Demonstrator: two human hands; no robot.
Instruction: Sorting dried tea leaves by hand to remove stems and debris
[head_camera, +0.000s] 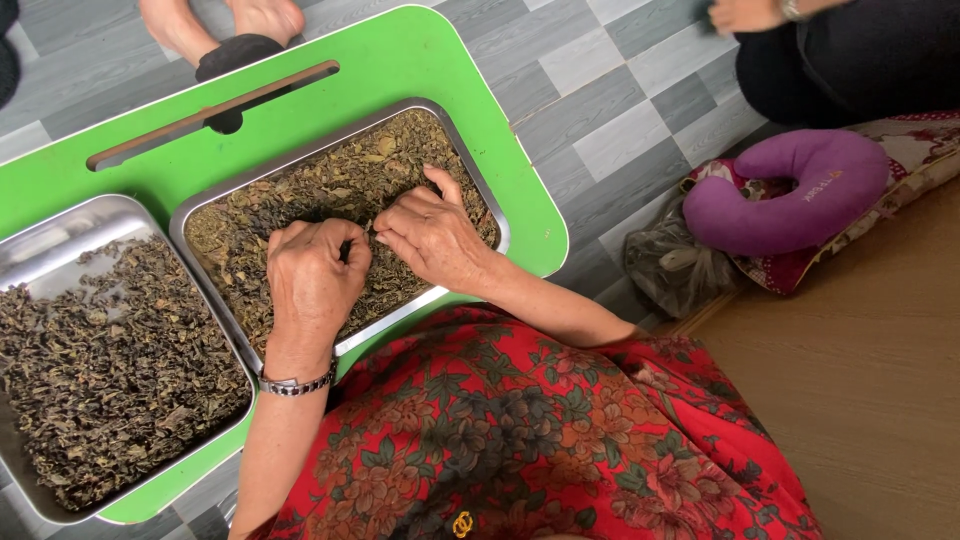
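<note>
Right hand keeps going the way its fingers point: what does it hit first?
The right hand points toward the left hand, knuckles almost touching over the dried leaves in the steel tray. It would likely meet the left hand's fingers first; depth is unclear.
</note>
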